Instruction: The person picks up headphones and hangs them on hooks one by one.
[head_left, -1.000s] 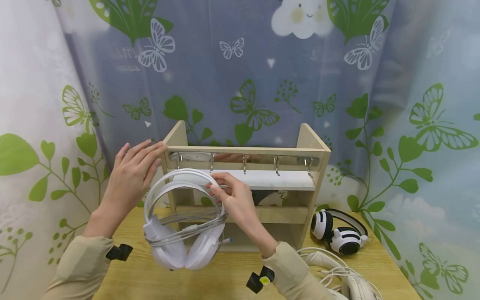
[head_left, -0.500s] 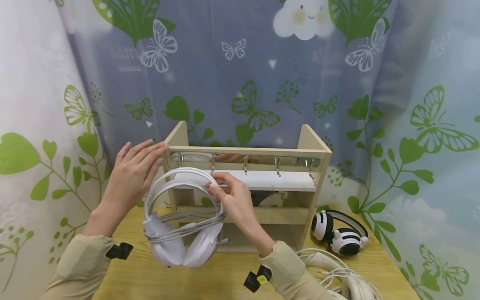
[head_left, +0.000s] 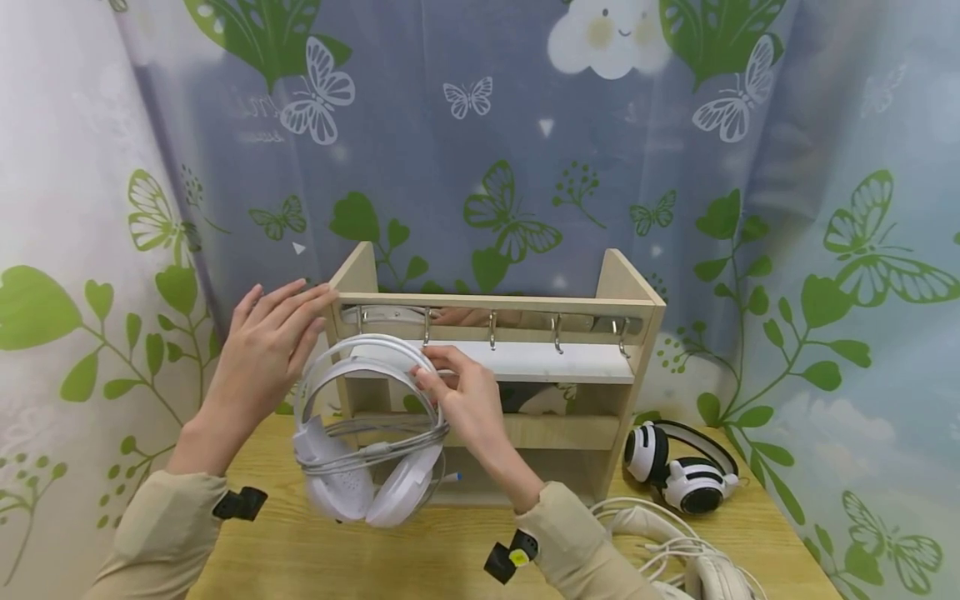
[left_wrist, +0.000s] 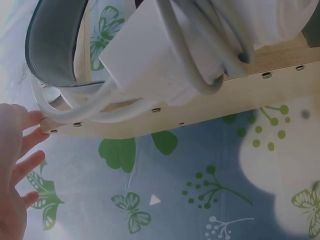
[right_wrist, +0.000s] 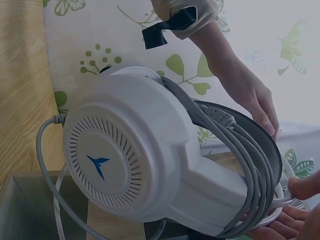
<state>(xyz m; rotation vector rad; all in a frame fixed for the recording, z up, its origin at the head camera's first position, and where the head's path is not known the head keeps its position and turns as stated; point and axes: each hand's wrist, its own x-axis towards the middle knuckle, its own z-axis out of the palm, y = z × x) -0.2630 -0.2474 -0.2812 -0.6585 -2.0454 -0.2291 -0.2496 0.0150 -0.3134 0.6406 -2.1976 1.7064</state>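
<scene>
My right hand [head_left: 472, 404] pinches the headband of a pair of white headphones [head_left: 333, 479], thumb and fingertips on its right side. The headphones hang upright with their grey cable [right_wrist: 252, 165] wound around the earcups, in front of the left end of a small wooden shelf rack [head_left: 491, 431]. In the right wrist view an earcup [right_wrist: 105, 162] shows a blue logo. My left hand [head_left: 258, 358] rests its straight fingertips on the rack's upper left corner. A metal strip with several hooks [head_left: 492, 331] runs below the top edge; the headband overlaps the leftmost hooks in the head view.
White-and-black headphones [head_left: 693, 483] lie on the wooden table [head_left: 480, 550] to the right of the rack. Closer in, off-white headphones [head_left: 712, 575] with a loose cable are partly hidden by the right sleeve. A patterned curtain [head_left: 420, 150] surrounds the table.
The white headphones and my right hand have shifted slightly toward the rack, the earcups moving up and a little right in the head view. My left hand stays on the corner.
</scene>
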